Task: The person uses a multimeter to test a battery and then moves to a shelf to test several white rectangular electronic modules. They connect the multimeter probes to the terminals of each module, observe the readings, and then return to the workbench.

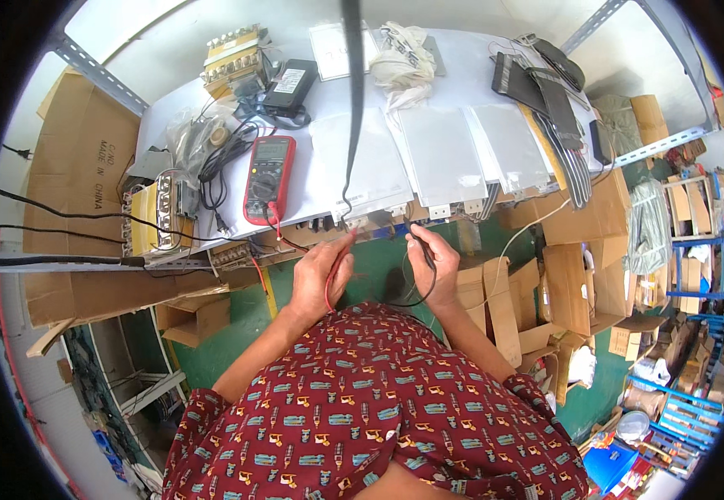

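Note:
My left hand [323, 273] is closed round a red test probe, its red lead [329, 292] looping down past the wrist. My right hand [437, 271] pinches a black test probe [413, 229], whose tip points at the table's front edge. Both leads belong with a red multimeter [267, 182] lying on the table left of my hands. Just beyond the hands lie three flat silvery-grey panels: a left panel [358, 158], a middle panel [441, 154] and a right panel [508, 146]. Small white connectors [439, 212] stick out at their near ends. Whether the probe tips touch them, I cannot tell.
Further back on the white table [174, 104] are a transformer [233, 60], a black power adapter [289, 87] and a crumpled plastic bag [404, 62]. Black cables [62, 208] cross on the left. Open cardboard boxes [574, 287] stand on the green floor at right.

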A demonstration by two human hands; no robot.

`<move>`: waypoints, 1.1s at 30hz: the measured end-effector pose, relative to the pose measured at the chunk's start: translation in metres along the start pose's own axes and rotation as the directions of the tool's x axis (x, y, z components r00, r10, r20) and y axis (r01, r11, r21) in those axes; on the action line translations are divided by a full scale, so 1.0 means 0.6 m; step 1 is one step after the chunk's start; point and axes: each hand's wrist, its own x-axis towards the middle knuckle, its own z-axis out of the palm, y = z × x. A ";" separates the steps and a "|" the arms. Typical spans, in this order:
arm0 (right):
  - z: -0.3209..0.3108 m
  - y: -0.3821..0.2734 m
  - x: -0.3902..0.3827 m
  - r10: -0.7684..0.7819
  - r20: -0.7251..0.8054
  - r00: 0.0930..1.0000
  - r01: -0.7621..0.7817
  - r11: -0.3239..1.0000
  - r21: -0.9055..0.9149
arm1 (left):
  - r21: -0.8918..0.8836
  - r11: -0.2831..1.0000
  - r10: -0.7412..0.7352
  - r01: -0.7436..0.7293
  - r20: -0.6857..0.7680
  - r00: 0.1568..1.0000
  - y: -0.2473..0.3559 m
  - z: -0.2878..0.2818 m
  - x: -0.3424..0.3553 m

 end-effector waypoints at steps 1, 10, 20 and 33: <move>-0.003 0.010 0.003 -0.001 0.012 1.000 0.001 1.000 0.006 | 0.016 1.000 -0.010 0.010 -0.009 1.000 0.002 0.003 0.001; -0.020 0.028 0.011 -0.006 0.071 0.997 0.003 0.999 0.038 | 0.059 0.997 -0.050 0.052 -0.034 0.998 0.006 0.029 -0.001; -0.020 0.016 0.011 0.017 0.105 0.994 -0.020 0.999 0.029 | 0.128 0.990 -0.054 0.056 -0.015 0.998 0.001 0.031 0.001; -0.012 0.007 0.012 0.018 0.068 0.998 -0.018 1.000 -0.009 | 0.097 0.995 -0.033 0.039 -0.058 0.998 0.010 0.025 0.011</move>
